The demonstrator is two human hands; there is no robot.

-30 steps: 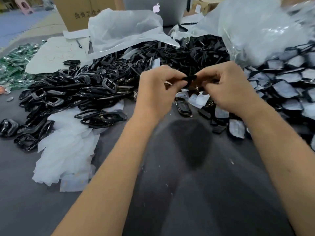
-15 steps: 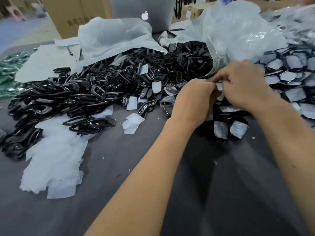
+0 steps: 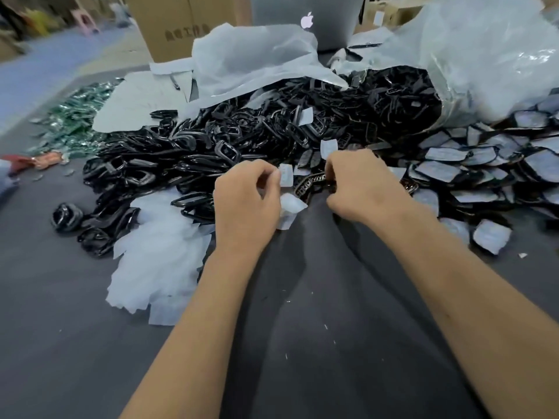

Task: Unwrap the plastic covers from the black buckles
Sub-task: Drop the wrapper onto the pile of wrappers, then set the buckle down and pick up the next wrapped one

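Note:
My left hand pinches a small whitish plastic cover between thumb and fingertips. My right hand is curled around the end of a black buckle, whose patterned edge shows between the two hands. The hands are a short gap apart above the grey table. A heap of unwrapped black buckles spreads to the left and behind. Wrapped buckles with pale covers lie to the right. Part of the held buckle is hidden by my right fingers.
Discarded plastic covers lie piled left of my left forearm. A large clear plastic bag spills buckles at the back right. A laptop and a cardboard box stand behind. Green items lie far left.
The hands were pressed together at the wrapped pile. They have come apart, and my left hand has drawn left with a plastic cover while my right keeps the buckle.

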